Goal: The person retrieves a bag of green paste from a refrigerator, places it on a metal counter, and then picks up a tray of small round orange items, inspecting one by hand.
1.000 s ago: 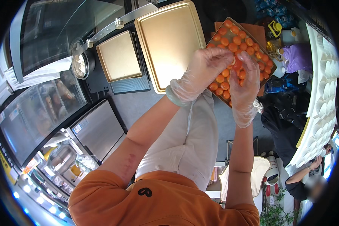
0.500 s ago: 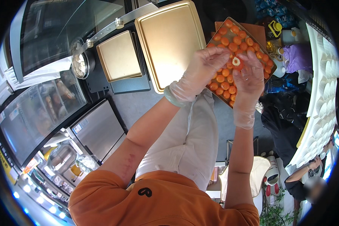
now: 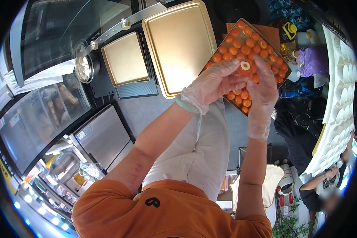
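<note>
Both of my hands wear clear plastic gloves and meet above a tray of orange yolks. Between their fingertips is a round orange egg yolk (image 3: 247,72), with a small pale ring on its upper side. My left hand (image 3: 215,81) pinches it from the left, thumb on top, and a pale green bangle circles that wrist. From the right, my right hand (image 3: 262,87) closes its fingers against the same yolk. Below them lies the baking tray (image 3: 208,66), filled with many similar yolks (image 3: 245,49); the hands hide its middle.
Left of the yolks lies a large gold baking tray (image 3: 178,43), then a smaller square pan (image 3: 125,59). A glass bowl (image 3: 84,68) stands farther left. Bottles and a purple bag (image 3: 313,61) crowd the right. Another person's arm (image 3: 319,183) shows at lower right.
The held yolk has shifted slightly left. My left hand has dropped a little and curled around it, and my right hand has lowered slightly, uncovering more yolks at the tray's left.
</note>
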Available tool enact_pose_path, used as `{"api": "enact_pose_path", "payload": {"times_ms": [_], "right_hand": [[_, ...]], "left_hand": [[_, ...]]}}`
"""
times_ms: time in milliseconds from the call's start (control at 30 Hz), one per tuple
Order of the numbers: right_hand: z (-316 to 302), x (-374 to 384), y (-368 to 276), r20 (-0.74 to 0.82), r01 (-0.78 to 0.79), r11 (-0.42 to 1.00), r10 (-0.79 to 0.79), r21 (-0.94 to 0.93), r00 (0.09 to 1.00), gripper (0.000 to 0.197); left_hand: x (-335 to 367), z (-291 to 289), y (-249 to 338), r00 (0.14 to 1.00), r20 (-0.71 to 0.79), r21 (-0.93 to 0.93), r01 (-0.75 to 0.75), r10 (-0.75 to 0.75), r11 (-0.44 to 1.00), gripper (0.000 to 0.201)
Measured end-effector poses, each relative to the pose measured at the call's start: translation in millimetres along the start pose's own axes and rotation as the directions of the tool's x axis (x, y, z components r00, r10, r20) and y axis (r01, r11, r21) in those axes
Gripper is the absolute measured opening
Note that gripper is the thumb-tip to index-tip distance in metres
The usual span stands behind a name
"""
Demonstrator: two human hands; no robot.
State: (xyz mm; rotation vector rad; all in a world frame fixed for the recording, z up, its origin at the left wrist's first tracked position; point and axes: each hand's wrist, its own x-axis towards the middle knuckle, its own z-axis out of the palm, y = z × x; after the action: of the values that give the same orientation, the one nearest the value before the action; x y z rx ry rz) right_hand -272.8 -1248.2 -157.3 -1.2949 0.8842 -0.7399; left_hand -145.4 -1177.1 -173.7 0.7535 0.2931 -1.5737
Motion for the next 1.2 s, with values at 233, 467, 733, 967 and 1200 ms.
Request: {"api": "enact_pose_path", "payload": {"times_ms": [233, 467, 733, 967, 1200], "right_hand": [[0.2, -3.2, -9.4, -0.068, 0.056, 0.939, -0.084, -0.338, 0.994, 0.017], [5.6, -4.2, -17.8, -0.156, -0.196, 0.978, 0.182, -0.077, 0.971, 0.015], [0.1, -5.4, -10.0, -0.122, -0.252, 0.967, 0.246, -0.033, 0.962, 0.017], [2.0, -6.5, -9.7, -0.16, -0.22, 0.97, 0.202, -0.103, 0.966, 0.014], [1.7, -3.4, -17.6, -0.184, -0.198, 0.968, 0.168, -0.155, 0.968, 0.016]], "left_hand": [[1.3, 5.3, -1.3, 0.967, 0.033, 0.35, -0.248, 0.253, 0.903, 0.029], [-5.6, 10.8, -2.8, 0.859, 0.141, 0.653, -0.455, 0.492, 0.606, 0.038], [-8.7, 9.9, 2.3, 0.735, 0.349, 0.811, -0.548, 0.582, 0.206, 0.041], [-7.4, 6.3, 1.0, 0.67, 0.425, 0.797, -0.595, 0.608, 0.099, 0.041], [-10.0, 8.1, 1.3, 0.817, 0.234, 0.739, -0.502, 0.527, 0.45, 0.038]]}}
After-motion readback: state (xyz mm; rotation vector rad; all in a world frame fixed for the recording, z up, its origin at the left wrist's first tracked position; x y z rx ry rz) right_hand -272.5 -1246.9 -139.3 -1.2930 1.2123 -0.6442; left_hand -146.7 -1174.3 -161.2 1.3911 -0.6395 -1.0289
